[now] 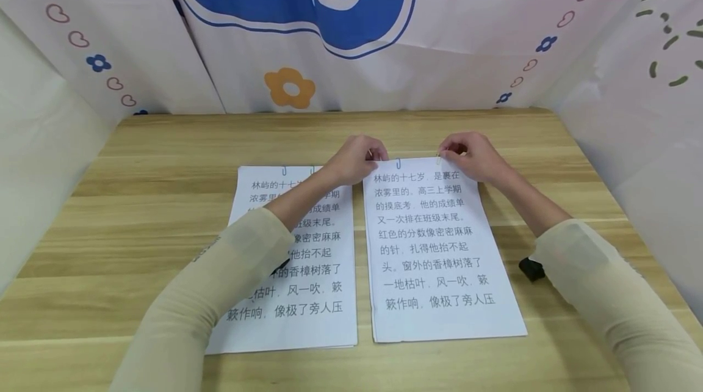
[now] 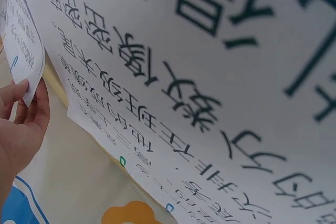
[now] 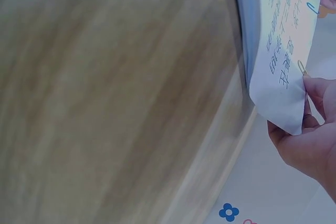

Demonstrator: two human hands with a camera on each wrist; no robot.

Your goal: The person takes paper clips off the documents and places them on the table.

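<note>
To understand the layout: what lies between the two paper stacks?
In the head view, a bare strip of table, its far end hidden by the left hand, separates the left stack from the right stack.

sheets (image 1: pixel 434 251): smooth matt paper | table (image 1: pixel 137 215): smooth, wood-grained | sleeves (image 1: pixel 181 300): matt cloth
</note>
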